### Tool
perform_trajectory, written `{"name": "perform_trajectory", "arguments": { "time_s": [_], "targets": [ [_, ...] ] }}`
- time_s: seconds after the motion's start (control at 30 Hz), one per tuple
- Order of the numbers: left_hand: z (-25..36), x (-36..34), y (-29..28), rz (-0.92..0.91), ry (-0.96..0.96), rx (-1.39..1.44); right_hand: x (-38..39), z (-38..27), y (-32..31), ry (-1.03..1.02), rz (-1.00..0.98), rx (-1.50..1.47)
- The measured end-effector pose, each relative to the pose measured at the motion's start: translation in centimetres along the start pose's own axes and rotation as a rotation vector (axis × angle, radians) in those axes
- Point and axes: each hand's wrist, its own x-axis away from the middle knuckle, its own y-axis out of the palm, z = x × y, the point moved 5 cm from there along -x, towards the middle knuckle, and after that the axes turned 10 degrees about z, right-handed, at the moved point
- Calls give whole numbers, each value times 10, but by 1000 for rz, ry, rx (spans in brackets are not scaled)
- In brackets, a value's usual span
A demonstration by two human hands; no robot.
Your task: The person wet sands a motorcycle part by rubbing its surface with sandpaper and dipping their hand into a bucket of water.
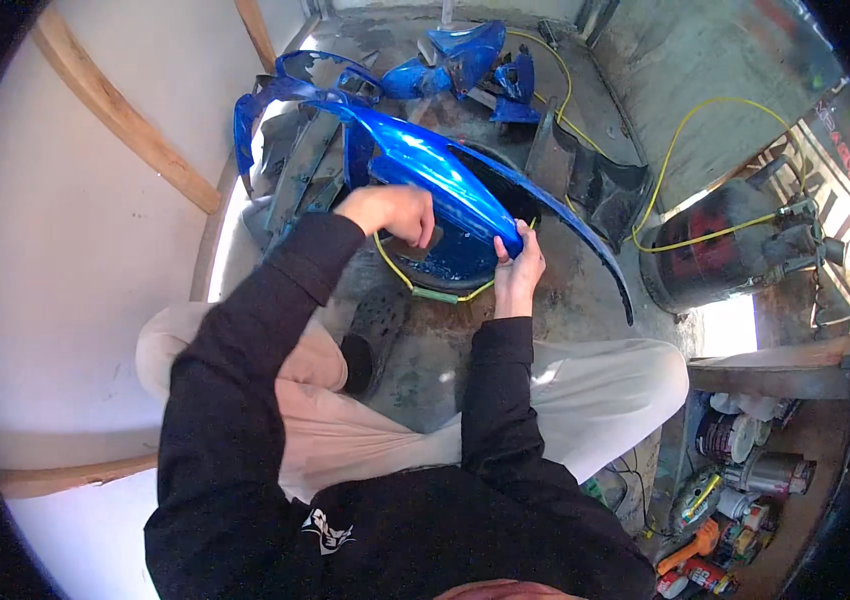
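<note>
A long glossy blue plastic panel (423,158), shaped like a motorcycle fairing, is held slantwise over a dark bucket (520,166). My right hand (519,268) grips its near lower end, thumb on one side and fingers on the other. Close to the panel's left edge, above the bucket, my left hand (397,212) is curled closed; whatever is inside the fingers, if anything, is hidden. Dark liquid (455,258) shows inside the bucket, whose yellow handle with a green grip (435,295) hangs down on the near side.
More blue panels (470,60) lie on the floor farther off, beside dark plastic parts (600,180). At right stands a dark metal tank (710,245) with a yellow hose (690,115). A shelf at lower right holds cans (725,437) and an orange tool (690,545).
</note>
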Motion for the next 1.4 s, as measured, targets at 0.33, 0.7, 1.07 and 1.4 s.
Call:
{"name": "perform_trajectory", "arguments": {
  "time_s": [0.33, 0.7, 1.07, 1.4],
  "targets": [
    [2, 44, -128, 421, 185, -173, 9, 10, 3, -19, -31, 31],
    [-49, 43, -108, 815, 293, -346, 23, 7, 1, -38, -80, 57],
    [-60, 22, -25, 1156, 97, -439, 25, 9, -2, -33, -136, 95],
    [-48, 9, -32, 1095, 368, -483, 23, 10, -4, -42, -135, 112]
  ]
}}
